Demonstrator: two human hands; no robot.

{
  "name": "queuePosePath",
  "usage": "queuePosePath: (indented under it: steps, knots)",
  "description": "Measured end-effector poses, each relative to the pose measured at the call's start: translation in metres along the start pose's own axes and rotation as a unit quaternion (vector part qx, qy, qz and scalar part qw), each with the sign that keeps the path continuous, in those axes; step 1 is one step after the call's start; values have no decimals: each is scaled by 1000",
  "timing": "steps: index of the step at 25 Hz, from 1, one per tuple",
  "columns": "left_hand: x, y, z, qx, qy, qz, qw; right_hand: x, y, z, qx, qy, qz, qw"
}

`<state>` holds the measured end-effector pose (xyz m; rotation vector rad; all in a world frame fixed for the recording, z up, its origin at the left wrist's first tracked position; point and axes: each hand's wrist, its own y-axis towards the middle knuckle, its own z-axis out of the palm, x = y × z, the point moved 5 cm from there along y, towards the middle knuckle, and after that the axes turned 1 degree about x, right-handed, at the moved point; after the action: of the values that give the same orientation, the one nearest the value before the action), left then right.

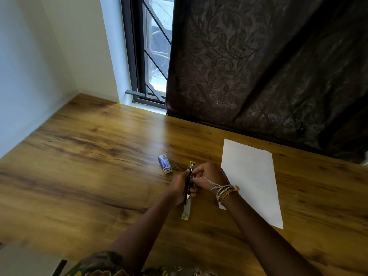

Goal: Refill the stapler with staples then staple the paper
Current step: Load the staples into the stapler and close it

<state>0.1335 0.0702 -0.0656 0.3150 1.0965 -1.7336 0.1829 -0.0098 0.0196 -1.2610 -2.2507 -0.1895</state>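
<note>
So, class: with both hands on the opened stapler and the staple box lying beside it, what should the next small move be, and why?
Probably seat the staples in the channel, then close the top. The stapler lies opened flat on the table, both the left hand and right hand working at its middle. The staple box sits slid open, and the paper is untouched.

Readable text: none.
Staple box (165, 163): blue and white printing on top, too small and blurred to read.
Paper (252, 182): blank white face, no writing shows.
Stapler (188, 208): no legible brand or number.
</note>
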Motion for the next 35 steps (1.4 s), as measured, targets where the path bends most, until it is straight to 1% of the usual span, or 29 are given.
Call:
queuePosePath:
  steps: [2, 3, 5, 7, 8, 10, 13, 16, 22, 25, 26, 27, 28, 29, 30, 31, 32, 33, 34, 35]
  knots:
    - [1, 2, -2, 5, 3, 0, 1000, -3, -2, -2, -22, 32, 7, 999]
    - [2, 3, -3, 10, 4, -1, 1000, -4, -5, -5, -37, 36, -5, 999]
    - [3, 4, -5, 12, -2, -9, 1000, -2, -11, -8, -63, -19, -77, 995]
    - [3, 5, -7, 5, -7, -15, 1000, -1, -19, -7, -54, -100, -152, 982]
    - [3, 5, -6, 1, -6, -19, 1000, -3, -22, -4, -46, -131, -172, 975]
    - [2, 4, -5, -8, 6, -29, 1000, -5, -26, 0, -44, -160, -181, 969]
    - [-1, 3, -3, -16, 34, -38, 999, 0, -23, -6, -60, -147, -208, 965]
    - [-3, 0, -3, -14, 41, -39, 998, 2, -17, -11, -65, -225, -283, 930]
    - [-3, 1, -2, -6, 54, -50, 997, -9, 0, -12, -98, -261, -266, 923]
    - [-4, 0, -2, -7, 65, -52, 996, -17, 2, -13, -87, -267, -223, 934]
    - [-4, -1, -2, -5, 65, -51, 997, -19, 2, -14, -85, -261, -209, 939]
    - [-4, -2, -2, 0, 61, -49, 997, -19, 2, -15, -92, -231, -190, 950]
    - [-4, -2, -1, 4, 54, -48, 997, -20, -1, -16, -106, -160, -160, 968]
    - [-4, -2, 0, 7, 46, -45, 998, -22, -6, -14, -125, -59, -121, 983]
    - [-5, -3, 0, 5, 40, -39, 998, -24, -12, -8, -131, 39, -89, 987]
    - [-6, -4, 0, -3, 39, -32, 999, -25, -19, 3, -109, 119, -64, 985]
    - [-8, -4, 0, -20, 48, -23, 998, -24, -25, 14, -71, 165, -46, 983]
    - [-9, -5, -2, -43, 67, -16, 997, -24, -28, 24, -38, 183, -37, 982]
    - [-11, -6, -3, -62, 87, -13, 994, -24, -27, 30, -28, 185, -31, 982]
    - [-11, -7, -3, -67, 100, -14, 993, -25, -25, 31, -41, 193, -18, 980]
